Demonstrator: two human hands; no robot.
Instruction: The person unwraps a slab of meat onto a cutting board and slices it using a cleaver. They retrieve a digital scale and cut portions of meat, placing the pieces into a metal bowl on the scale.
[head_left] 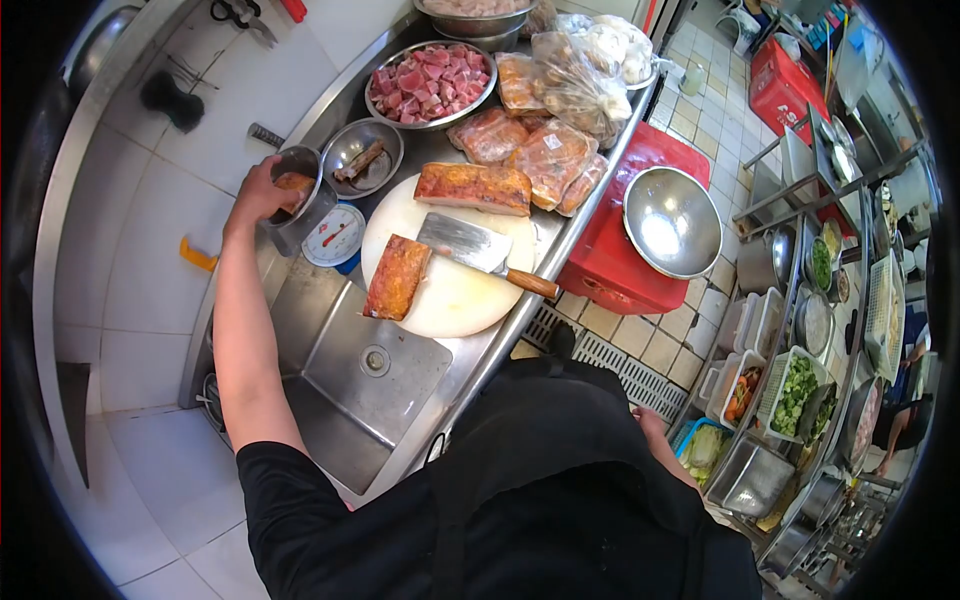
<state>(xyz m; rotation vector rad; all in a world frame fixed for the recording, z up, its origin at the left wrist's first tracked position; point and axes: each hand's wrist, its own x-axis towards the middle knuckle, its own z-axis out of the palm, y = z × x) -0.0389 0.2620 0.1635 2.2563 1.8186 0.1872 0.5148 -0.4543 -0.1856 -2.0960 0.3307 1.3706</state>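
Observation:
My left hand point(265, 196) is in a deep metal container point(316, 208) beside a dial scale point(333, 234). Its fingers close on a browned piece of meat point(296, 184), partly hidden by the container. On the round white cutting board point(455, 300) lie a long slab of browned meat point(472, 189), a shorter chunk point(398, 278) and a cleaver point(465, 243) with a wooden handle. My right hand point(648, 422) hangs low at my right side, apart from the board. Its fingers are mostly hidden behind my black clothing.
A small bowl point(362, 158) holds a dark piece; a larger bowl point(430, 85) holds cubed meat. Bagged meat point(556, 160) lies along the counter's right edge. The sink point(350, 370) is below the board. An empty metal bowl point(672, 222) rests on a red box point(610, 265).

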